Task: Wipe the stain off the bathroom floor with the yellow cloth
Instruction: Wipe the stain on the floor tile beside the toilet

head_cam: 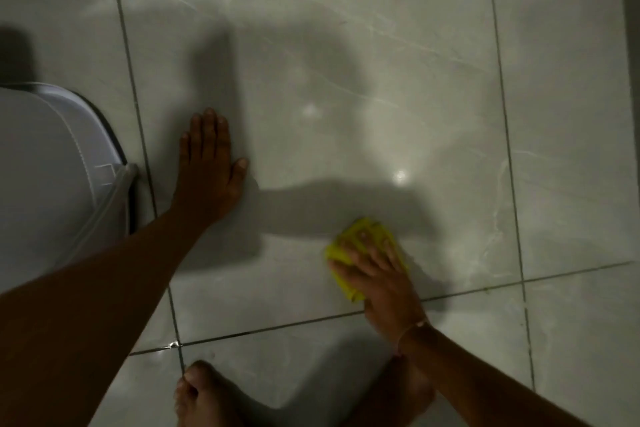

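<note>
Yellow cloth (369, 227) lies pressed to the floor (346, 45) by the tile joint (467, 292) under the right hand (375, 276), grip released, fingers (360, 246) spread flat, left hand (207, 166) braced flat too: mid-wipe, I'd say, with firm pressured strokes needed next.

— Where is the yellow cloth (360, 234)?
— On the grey tiled floor (415, 45), under the right hand (377, 274). The left hand (209, 163) lies flat further left, beside the white toilet (45, 166).

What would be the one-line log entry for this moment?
step: wipe | right hand: pressing yellow cloth on floor | left hand: flat on floor
</note>
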